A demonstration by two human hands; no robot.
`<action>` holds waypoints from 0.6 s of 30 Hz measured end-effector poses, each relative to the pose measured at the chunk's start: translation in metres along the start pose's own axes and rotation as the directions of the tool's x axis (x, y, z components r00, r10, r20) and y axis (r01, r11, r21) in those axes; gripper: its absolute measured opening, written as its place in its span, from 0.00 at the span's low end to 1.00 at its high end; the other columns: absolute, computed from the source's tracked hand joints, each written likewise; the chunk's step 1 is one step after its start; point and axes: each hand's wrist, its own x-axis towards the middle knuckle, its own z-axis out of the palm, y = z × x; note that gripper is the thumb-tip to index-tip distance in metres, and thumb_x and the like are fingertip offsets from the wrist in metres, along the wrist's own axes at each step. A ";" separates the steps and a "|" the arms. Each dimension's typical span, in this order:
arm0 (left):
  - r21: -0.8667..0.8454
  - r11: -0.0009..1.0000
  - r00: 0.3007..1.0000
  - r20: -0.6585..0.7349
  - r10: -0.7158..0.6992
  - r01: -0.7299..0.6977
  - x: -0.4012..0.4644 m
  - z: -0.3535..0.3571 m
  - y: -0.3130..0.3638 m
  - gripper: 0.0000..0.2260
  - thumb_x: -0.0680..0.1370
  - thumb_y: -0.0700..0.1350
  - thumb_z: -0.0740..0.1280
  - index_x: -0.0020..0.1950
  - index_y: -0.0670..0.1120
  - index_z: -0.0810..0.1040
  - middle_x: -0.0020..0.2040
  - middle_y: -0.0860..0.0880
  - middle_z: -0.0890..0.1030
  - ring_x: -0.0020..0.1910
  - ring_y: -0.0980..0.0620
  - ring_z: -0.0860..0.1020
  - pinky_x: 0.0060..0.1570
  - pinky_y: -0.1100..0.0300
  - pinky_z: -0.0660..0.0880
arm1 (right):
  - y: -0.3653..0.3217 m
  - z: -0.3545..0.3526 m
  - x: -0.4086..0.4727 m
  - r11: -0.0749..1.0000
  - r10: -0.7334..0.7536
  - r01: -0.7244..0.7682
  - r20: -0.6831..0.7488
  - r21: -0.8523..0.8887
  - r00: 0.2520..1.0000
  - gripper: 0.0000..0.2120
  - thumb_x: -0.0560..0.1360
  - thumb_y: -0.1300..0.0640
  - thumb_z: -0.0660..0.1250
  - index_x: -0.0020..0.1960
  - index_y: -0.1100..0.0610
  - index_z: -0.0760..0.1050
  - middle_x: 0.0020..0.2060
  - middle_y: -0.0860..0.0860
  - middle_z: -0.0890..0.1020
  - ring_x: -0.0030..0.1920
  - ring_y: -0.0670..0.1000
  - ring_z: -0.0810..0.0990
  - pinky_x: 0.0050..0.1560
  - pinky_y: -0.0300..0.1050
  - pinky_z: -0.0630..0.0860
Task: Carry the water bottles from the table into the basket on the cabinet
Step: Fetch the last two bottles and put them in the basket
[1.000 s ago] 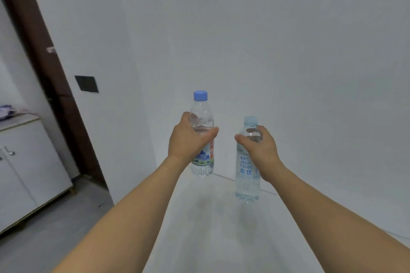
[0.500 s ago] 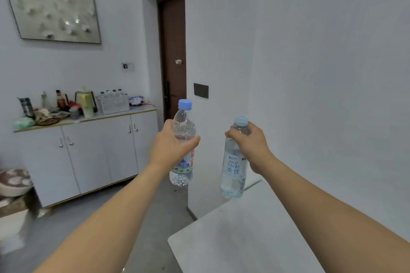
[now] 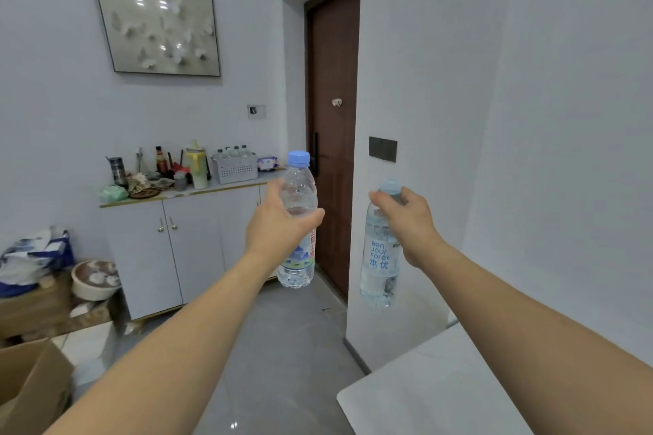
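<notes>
My left hand grips a clear water bottle with a blue cap and a red label around its middle, upright in the air. My right hand holds a second clear bottle with blue lettering by its neck, hanging upright. Both bottles are off the white table, whose corner shows at the lower right. Across the room a white perforated basket stands on the white cabinet, with several bottles standing inside it.
The cabinet top also carries a yellow jug, jars and clutter on its left half. A brown door stands right of the cabinet, beside a projecting wall corner. Cardboard boxes, a bowl and bags sit at the lower left on grey floor.
My view has swung left, away from the table and wall, toward the cabinet. Both bottles have been lifted off the table and stay in my hands; the cabinet looks nearer.
</notes>
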 end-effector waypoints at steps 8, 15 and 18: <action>-0.265 0.961 0.995 -0.029 -0.094 0.083 0.067 0.010 -0.046 0.28 0.64 0.53 0.76 0.61 0.58 0.69 0.48 0.60 0.81 0.44 0.64 0.81 0.47 0.58 0.80 | 0.017 0.067 0.054 1.000 -0.005 0.004 0.084 0.020 0.996 0.07 0.73 0.48 0.71 0.48 0.49 0.78 0.45 0.48 0.83 0.46 0.50 0.82 0.42 0.46 0.77; -0.265 0.964 0.992 -0.107 -0.066 0.036 0.145 0.037 -0.097 0.23 0.67 0.64 0.73 0.57 0.60 0.71 0.45 0.64 0.79 0.42 0.73 0.77 0.42 0.66 0.73 | 0.050 0.122 0.137 0.999 -0.037 0.031 0.145 0.041 0.989 0.05 0.74 0.48 0.71 0.44 0.49 0.78 0.38 0.45 0.83 0.37 0.43 0.83 0.30 0.34 0.74; -0.254 0.966 0.993 -0.089 -0.079 0.055 0.190 0.044 -0.112 0.24 0.67 0.64 0.73 0.59 0.62 0.70 0.47 0.64 0.80 0.45 0.63 0.82 0.48 0.56 0.79 | 0.055 0.141 0.182 0.999 -0.040 0.034 0.154 0.039 0.987 0.07 0.73 0.48 0.70 0.45 0.51 0.78 0.38 0.45 0.83 0.36 0.43 0.83 0.31 0.34 0.73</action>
